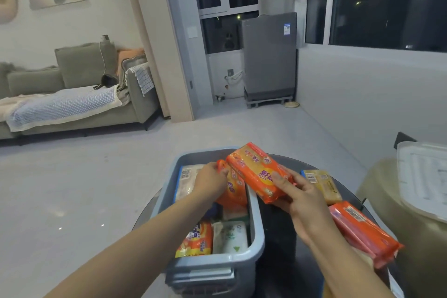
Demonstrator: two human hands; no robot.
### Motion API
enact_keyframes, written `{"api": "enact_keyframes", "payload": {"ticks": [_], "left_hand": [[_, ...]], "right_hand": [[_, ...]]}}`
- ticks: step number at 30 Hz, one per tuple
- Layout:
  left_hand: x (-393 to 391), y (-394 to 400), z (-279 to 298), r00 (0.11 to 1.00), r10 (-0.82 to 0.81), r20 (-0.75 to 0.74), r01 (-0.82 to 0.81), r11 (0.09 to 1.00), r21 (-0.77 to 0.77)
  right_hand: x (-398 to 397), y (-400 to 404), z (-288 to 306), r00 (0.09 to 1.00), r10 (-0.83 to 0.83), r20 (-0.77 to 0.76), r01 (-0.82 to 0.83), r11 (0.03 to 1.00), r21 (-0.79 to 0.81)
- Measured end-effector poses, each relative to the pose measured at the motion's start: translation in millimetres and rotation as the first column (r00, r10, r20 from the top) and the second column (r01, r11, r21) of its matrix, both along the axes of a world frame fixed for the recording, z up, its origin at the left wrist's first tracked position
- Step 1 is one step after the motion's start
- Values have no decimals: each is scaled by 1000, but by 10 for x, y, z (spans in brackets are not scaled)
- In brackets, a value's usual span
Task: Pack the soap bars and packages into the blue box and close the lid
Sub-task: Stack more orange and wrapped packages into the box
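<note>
The blue box (256,220) stands open on a dark round table (278,227) and holds several soap packages. My right hand (298,197) grips an orange soap package (256,170) above the box's right rim. My left hand (211,180) reaches into the box and pinches another orange package (233,192) standing inside. A white package (231,237) and an orange-yellow one (196,241) lie at the box's near end. Outside on the table lie a yellow soap bar (324,185) and an orange package (360,231).
A translucent white lid (425,176) rests on a beige stool at the right. A grey sofa (72,94) stands at the left and a grey appliance (269,58) by the windows. Pale floor lies between them and the table.
</note>
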State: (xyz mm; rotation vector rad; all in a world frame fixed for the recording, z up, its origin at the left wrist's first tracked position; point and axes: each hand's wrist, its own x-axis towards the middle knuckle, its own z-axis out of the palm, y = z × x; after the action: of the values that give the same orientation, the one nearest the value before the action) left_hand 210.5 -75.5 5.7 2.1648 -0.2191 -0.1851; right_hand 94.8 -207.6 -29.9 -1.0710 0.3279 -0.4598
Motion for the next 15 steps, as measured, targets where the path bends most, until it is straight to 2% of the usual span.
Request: {"api": "enact_keyframes", "payload": {"ticks": [6, 11, 15], "left_hand": [[-2, 29, -14, 993, -57, -105, 52, 997, -55], [46, 128, -7, 968, -90, -235, 43, 979, -197], [48, 213, -13, 942, -192, -275, 161, 978, -132]], "right_hand": [[-21, -17, 4, 999, -30, -30, 30, 1000, 8], [-12, -10, 10, 999, -35, -37, 35, 999, 0], [0, 19, 16, 999, -39, -21, 39, 999, 18]]}}
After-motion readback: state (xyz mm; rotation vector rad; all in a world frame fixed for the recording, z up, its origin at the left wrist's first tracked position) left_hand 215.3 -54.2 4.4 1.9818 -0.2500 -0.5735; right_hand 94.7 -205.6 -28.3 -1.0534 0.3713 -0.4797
